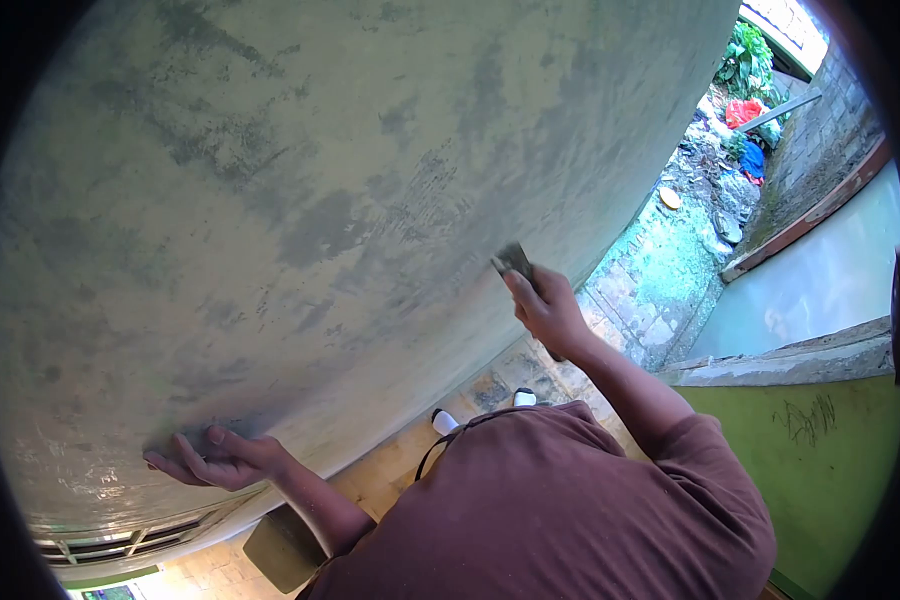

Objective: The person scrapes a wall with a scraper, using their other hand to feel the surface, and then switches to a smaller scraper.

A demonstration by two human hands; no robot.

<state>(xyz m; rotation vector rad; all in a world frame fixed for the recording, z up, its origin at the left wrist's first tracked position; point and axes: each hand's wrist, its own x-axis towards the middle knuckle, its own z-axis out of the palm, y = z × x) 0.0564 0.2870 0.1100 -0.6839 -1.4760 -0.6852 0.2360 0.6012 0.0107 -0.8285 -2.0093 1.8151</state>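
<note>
A large pale wall [390,160] with grey smeared patches fills the upper left. My right hand [550,310] is closed around a scraper-like tool [513,260]; its flat grey end points up toward the wall, and a bit of it shows below my fist. At the lower left, my left hand [220,460] is close to the wall, its fingers curled and thumb bent over. A dark grey thing lies between thumb and fingers, too blurred to name.
My feet in white footwear [444,421] stand on a tiled floor [490,390]. A box-like object [285,548] is at the bottom left. On the right are a green wall [835,470], a ledge [790,355], and a stony strip with plants [746,62] and red and blue items.
</note>
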